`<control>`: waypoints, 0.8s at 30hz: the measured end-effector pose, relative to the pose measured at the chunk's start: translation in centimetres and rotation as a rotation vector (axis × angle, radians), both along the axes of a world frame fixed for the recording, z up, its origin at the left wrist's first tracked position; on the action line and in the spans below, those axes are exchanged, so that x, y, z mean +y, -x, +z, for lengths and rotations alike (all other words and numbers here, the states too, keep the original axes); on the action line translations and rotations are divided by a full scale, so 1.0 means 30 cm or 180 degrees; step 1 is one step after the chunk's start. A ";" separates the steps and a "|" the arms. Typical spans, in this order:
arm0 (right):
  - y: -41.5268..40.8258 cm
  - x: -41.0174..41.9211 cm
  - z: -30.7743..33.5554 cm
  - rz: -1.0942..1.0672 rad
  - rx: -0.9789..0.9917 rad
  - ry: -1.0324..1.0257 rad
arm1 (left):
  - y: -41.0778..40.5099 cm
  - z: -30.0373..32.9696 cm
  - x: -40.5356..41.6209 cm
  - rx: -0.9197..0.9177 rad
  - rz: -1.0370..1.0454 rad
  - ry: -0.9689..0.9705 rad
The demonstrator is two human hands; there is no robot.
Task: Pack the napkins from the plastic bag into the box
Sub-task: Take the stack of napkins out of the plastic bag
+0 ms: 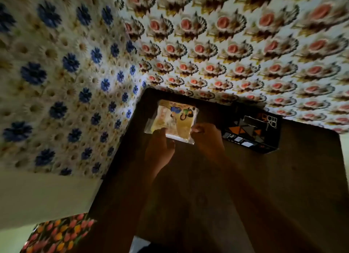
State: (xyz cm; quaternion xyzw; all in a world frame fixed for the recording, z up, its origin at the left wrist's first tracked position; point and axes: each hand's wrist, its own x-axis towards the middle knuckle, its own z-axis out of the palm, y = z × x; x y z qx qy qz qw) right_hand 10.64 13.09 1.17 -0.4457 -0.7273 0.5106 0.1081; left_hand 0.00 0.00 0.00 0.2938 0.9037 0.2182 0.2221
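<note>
One bag (174, 118) of napkins at frame centre, its near edge pinched by left hand (159, 150) and right hand (206, 141); one box (253, 133) right, on desk (283, 177).

The left hand (158, 148) fingertips cover the bag (172, 118) near edge, so their grip is unclear; beyond the right hand (205, 141) fingers, the box (253, 133) print is too blurred to read; both forearms fade into shadow.

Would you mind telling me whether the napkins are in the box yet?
Not yet: the napkins sit inside the plastic bag, apart from the box.
</note>
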 end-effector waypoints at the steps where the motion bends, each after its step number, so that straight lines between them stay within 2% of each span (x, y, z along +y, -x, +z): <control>1: 0.033 0.018 -0.023 0.0149 -0.0129 -0.0179 | 0.028 -0.028 0.017 0.0028 -0.0011 0.0073; 6: 0.200 0.112 -0.139 0.1140 -0.0854 -0.0973 | 0.143 -0.167 0.081 0.0113 -0.0197 0.0609; 10: 0.278 0.146 -0.208 0.1905 -0.1839 -0.1237 | 0.225 -0.265 0.074 0.0319 -0.0350 0.0457; 14: 0.262 0.071 -0.207 0.1708 -0.1935 -0.1334 | 0.294 -0.299 0.058 0.0650 -0.0446 0.0243; 17: 0.222 0.010 -0.199 0.1556 -0.2060 -0.1545 | 0.317 -0.296 0.059 0.0763 -0.0386 0.0330; 24: 0.227 0.014 -0.246 0.1194 -0.1498 -0.1568 | 0.309 -0.284 0.081 0.0709 -0.0667 0.0052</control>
